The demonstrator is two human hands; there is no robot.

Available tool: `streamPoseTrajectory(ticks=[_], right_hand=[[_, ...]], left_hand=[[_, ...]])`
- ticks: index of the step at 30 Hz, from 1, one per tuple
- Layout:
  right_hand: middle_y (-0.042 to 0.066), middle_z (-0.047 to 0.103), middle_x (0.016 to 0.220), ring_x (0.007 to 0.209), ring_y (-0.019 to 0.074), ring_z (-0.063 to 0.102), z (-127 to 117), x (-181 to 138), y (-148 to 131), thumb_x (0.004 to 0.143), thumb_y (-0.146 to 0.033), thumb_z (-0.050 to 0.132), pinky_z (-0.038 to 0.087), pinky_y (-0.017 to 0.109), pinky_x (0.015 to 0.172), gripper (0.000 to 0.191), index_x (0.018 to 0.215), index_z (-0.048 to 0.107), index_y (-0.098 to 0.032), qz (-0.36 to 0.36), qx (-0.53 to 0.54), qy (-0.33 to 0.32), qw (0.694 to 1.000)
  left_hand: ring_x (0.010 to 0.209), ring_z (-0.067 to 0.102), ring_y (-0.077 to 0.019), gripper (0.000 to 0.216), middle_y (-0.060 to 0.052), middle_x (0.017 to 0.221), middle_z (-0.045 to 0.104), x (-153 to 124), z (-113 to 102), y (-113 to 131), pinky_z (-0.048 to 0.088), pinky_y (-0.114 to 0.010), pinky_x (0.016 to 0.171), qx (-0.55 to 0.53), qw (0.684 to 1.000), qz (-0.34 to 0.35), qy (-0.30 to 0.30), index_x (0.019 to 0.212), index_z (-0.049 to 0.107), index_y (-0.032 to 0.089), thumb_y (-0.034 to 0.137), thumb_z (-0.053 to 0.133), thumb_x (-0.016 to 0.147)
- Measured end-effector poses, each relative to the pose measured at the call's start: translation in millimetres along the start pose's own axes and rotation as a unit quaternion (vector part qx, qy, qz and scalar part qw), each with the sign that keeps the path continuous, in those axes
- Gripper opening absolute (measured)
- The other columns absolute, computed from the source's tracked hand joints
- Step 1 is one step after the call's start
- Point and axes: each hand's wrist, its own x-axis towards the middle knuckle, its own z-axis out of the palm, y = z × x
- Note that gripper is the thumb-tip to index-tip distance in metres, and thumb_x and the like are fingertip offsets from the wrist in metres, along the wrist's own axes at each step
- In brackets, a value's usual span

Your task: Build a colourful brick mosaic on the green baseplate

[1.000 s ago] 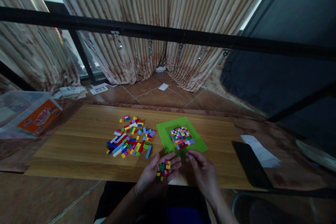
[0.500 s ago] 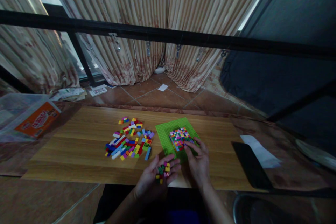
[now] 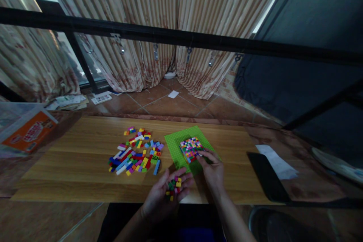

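Note:
My left hand [image 3: 162, 193] is palm up and cupped, with several small toy bricks [image 3: 173, 184] in yellow, green, red and pink lying in it. It is just in front of the green baseplate [image 3: 174, 143]. On that plate stands a built block of many-coloured bricks [image 3: 191, 145], its top a patchwork of small squares. My right hand [image 3: 212, 170] reaches over the plate's near right part. Its thumb and fingers are bent together at the block's near right edge, touching it. Whatever may be between those fingertips is hidden.
A spread of loose bricks [image 3: 133, 159] covers the wooden table [image 3: 73, 162] left of the baseplate. At the right end lie a black flat object [image 3: 268, 177] and white paper [image 3: 276, 162]. A clear plastic box [image 3: 17, 111] with an orange label stands at far left. A dark rail [image 3: 159, 34] crosses beyond.
The view has turned slightly, so the table and bricks appear a little further left. My right fingers have shifted slightly at the block's edge. My left hand still cradles the small bricks.

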Motion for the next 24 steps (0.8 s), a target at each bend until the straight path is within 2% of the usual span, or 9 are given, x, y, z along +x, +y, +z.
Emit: streamPoseTrajectory(ticks=[12, 18, 24], right_hand=[[0.007, 0.062, 0.101, 0.1, 0.0219, 0.055, 8.9, -4.9, 1.5, 0.073, -0.033, 0.065, 0.04, 0.038, 0.092, 0.015, 0.08, 0.072, -0.021, -0.068, -0.039, 0.055, 0.995], [0.006, 0.065, 0.092, 0.094, 0.0219, 0.058, 10.5, -0.8, 0.4, 0.069, -0.035, 0.068, 0.041, 0.037, 0.087, 0.016, 0.075, 0.07, -0.02, -0.038, -0.025, 0.059, 0.997], [0.004, 0.066, 0.081, 0.08, 0.0199, 0.06, 10.0, 6.2, 2.3, 0.065, -0.034, 0.069, 0.043, 0.033, 0.079, 0.017, 0.073, 0.067, -0.019, 0.022, -0.022, 0.046, 0.998]], left_hand=[[0.116, 0.055, -0.0247, 0.049, -0.016, 0.131, 0.055, -1.1, 0.0, -0.6, 0.038, -0.036, 0.098, 0.003, 1.0, -0.002, 0.002, 0.123, 0.054, 0.01, 0.044, 0.039, 0.092], [0.111, 0.059, -0.0239, 0.047, -0.017, 0.127, 0.058, 0.5, -3.6, -0.3, 0.041, -0.035, 0.095, 0.024, 1.0, 0.003, 0.009, 0.124, 0.053, 0.01, 0.042, 0.039, 0.093], [0.111, 0.06, -0.0231, 0.046, -0.016, 0.124, 0.061, 2.8, -9.3, 0.0, 0.039, -0.035, 0.098, 0.042, 0.999, 0.009, -0.03, 0.125, 0.052, 0.011, 0.04, 0.036, 0.094]])
